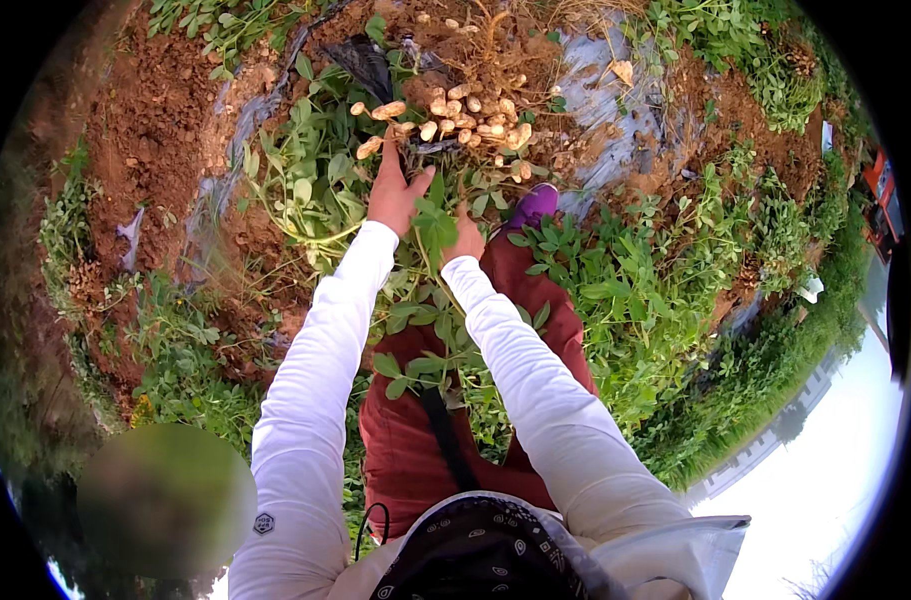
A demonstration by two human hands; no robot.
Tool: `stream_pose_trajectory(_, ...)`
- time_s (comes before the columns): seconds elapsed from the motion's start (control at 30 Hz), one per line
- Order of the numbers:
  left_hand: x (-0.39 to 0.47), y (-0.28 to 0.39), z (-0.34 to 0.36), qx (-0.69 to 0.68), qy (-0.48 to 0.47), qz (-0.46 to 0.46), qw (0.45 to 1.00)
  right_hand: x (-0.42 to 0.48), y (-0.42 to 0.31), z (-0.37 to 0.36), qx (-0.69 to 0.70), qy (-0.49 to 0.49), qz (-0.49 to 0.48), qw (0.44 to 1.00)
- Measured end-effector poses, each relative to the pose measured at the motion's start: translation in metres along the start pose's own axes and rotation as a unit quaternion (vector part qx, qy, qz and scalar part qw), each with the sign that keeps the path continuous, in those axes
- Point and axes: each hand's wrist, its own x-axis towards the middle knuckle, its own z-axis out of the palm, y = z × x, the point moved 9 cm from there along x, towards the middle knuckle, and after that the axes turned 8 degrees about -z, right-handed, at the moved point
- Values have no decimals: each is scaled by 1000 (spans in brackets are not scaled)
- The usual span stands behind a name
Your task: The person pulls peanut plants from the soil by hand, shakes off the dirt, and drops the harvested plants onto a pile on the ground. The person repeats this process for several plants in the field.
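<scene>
A cluster of pale peanut pods (470, 116) hangs on the roots of an uprooted peanut plant, just beyond both hands. My left hand (397, 187) reaches to the left edge of the cluster, index finger extended against the pods and thumb apart; whether it grips any stem is unclear. My right hand (464, 234) is at the plant's stems, partly hidden by green peanut leaves (434, 225), and its grip cannot be made out. The plant's leafy top hangs back between my forearms, over dark red trousers (418, 450). A strip of black plastic film (361, 64) lies beside the pods.
Torn, soil-covered plastic film (613, 97) lies over reddish soil (159, 127) on both sides. Pulled peanut plants (650, 277) spread over the right. My purple shoe (534, 204) stands close to the pods. An orange machine (881, 191) is at the far right edge.
</scene>
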Motion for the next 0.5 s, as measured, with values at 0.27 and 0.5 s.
stream_pose_trajectory(0.27, 65, 46, 114, 322, -129, -100, 933, 108, 117, -26, 208, -91, 116, 967)
stream_pose_trajectory(0.5, 25, 3, 118, 154, -168, -231, 946, 53, 90, -6, 582, -107, 161, 790)
